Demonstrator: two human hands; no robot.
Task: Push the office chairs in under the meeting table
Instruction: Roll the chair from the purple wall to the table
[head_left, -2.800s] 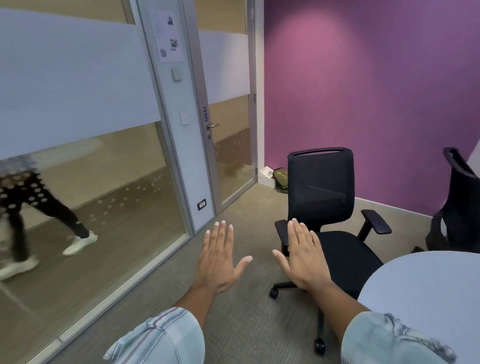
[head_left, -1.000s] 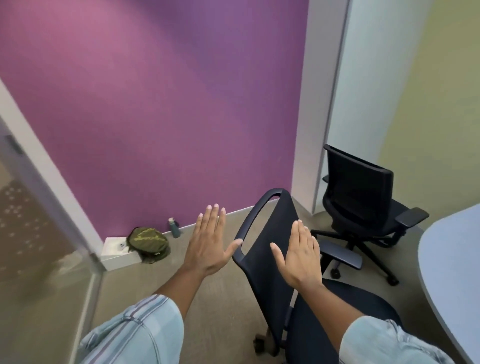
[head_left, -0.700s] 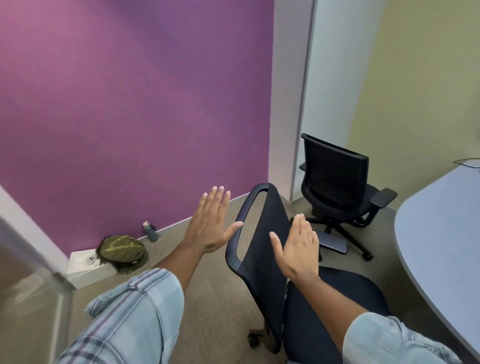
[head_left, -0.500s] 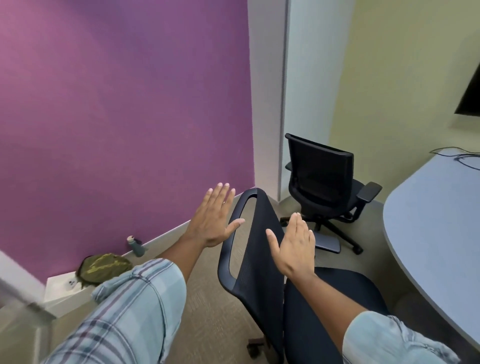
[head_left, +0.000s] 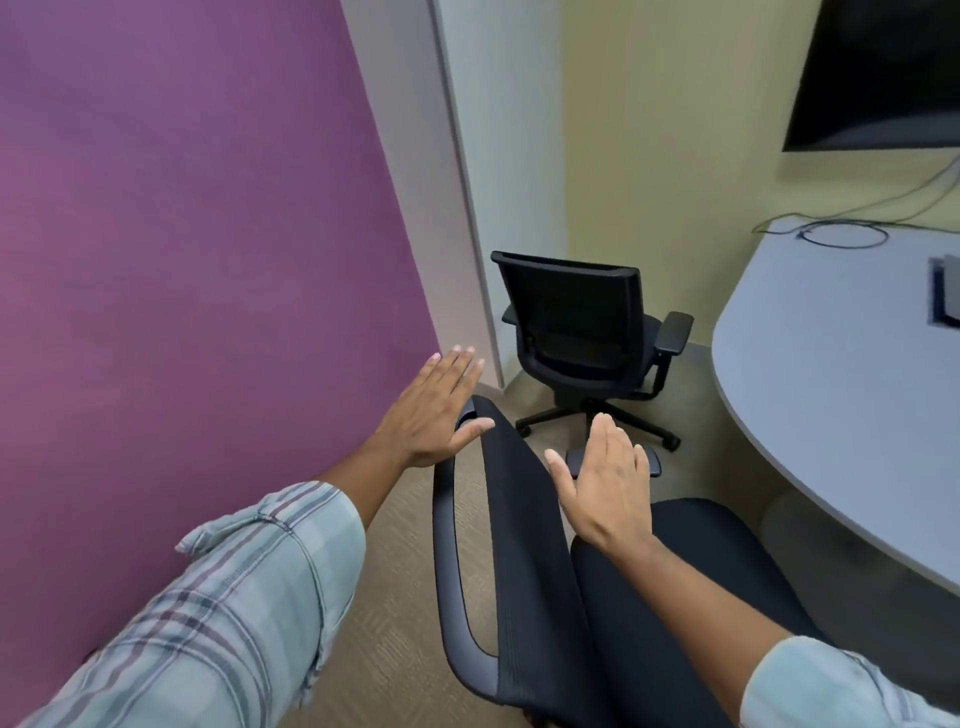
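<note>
A black office chair (head_left: 524, 561) stands right below me, its backrest seen from above and its seat facing the grey meeting table (head_left: 831, 395) on the right. My left hand (head_left: 434, 413) hovers flat at the far corner of the backrest's frame, fingers apart, holding nothing; whether it touches the frame I cannot tell. My right hand (head_left: 610, 486) is flat and open above the seat side of the backrest. A second black office chair (head_left: 582, 332) stands further off near the white pillar, back toward me, apart from the table.
A purple wall (head_left: 208, 260) runs close along the left. A white pillar (head_left: 457, 171) and a pale yellow wall stand behind the far chair. A dark screen (head_left: 883, 73) hangs top right. Cables (head_left: 841, 234) lie on the table's far end. Carpet lies between the chairs.
My view has swung right and I have come closer to the near chair; the far chair, table and screen came into view. Both hands stayed flat and open over the backrest.
</note>
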